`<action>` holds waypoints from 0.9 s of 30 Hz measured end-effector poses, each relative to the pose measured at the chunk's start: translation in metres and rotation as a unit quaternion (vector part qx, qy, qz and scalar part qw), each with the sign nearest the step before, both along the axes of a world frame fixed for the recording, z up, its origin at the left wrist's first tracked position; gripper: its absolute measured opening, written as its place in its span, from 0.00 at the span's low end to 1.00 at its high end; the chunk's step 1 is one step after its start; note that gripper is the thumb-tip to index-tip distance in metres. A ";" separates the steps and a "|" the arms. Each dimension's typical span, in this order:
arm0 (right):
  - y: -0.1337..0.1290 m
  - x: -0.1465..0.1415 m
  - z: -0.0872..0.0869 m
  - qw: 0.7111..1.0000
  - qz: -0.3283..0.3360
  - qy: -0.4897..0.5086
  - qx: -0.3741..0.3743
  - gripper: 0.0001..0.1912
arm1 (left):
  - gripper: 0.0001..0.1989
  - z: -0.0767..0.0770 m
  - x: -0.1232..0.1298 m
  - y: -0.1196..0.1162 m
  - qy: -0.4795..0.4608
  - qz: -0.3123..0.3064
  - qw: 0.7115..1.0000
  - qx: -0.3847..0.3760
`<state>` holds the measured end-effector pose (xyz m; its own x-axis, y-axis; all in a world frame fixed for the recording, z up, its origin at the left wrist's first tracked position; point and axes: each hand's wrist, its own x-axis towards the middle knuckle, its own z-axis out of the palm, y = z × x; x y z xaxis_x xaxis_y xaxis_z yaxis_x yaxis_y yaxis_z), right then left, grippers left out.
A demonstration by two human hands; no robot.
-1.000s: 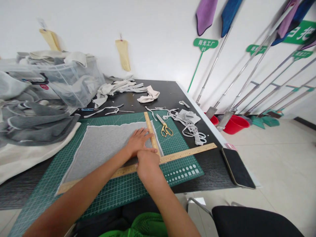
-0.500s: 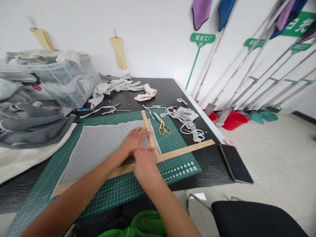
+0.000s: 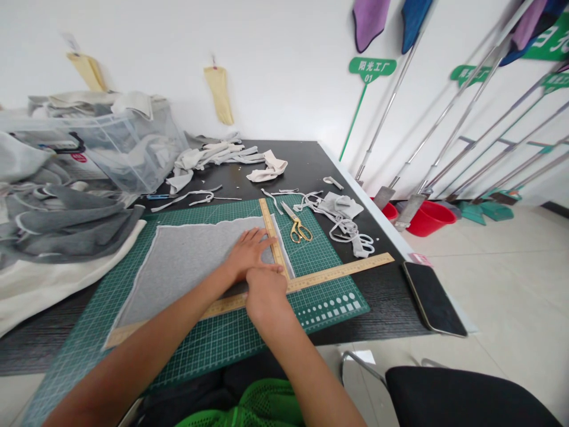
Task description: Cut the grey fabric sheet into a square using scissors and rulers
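A piece of grey fabric (image 3: 178, 255) with pale edges lies flat on a green cutting mat (image 3: 195, 350). Wooden rulers rest over it: a short arm (image 3: 267, 216) runs up its right side, and a long ruler (image 3: 342, 270) crosses along its near edge. My left hand (image 3: 249, 252) lies flat with fingers spread on the fabric, fingertips touching the short arm. Just below it, my right hand (image 3: 267, 287) is closed at the corner where the rulers meet; whatever its curled fingers hold is hidden. Gold-handled scissors (image 3: 297, 225) lie right of the short arm.
Grey scraps with white-handled scissors (image 3: 365, 243) lie at the right, and a phone (image 3: 433, 296) sits on the table's right edge. A clear bin (image 3: 128, 148) of cloth and a grey fabric pile (image 3: 75, 225) stand left. A black chair (image 3: 457, 397) is at lower right.
The whole view has shifted slightly, with everything appearing a little further right. My hands, the rulers and the fabric keep their places relative to one another.
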<state>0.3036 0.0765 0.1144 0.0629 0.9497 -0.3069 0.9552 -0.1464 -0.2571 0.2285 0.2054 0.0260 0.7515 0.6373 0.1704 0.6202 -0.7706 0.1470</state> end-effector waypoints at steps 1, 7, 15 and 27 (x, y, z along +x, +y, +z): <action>0.000 0.000 0.000 1.000 0.000 -0.001 0.001 0.15 | 0.43 0.000 0.000 0.000 -0.001 -0.001 1.000 0.002; 0.002 0.000 -0.001 1.000 0.001 -0.004 -0.009 0.15 | 0.41 -0.002 0.000 0.001 -0.021 -0.009 1.000 -0.017; 0.002 0.006 0.003 1.000 0.018 -0.009 -0.010 0.10 | 0.40 -0.002 -0.013 0.012 -0.087 0.125 0.988 -0.004; 0.004 0.006 -0.008 0.999 0.019 -0.039 0.007 0.04 | 0.60 0.004 -0.029 0.019 -0.016 0.305 0.951 -0.051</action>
<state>0.3094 0.0805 0.1067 0.0509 0.9559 -0.2892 0.9773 -0.1074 -0.1828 0.1995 0.2248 0.0299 0.2312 0.9677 0.1005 0.9413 -0.2486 0.2283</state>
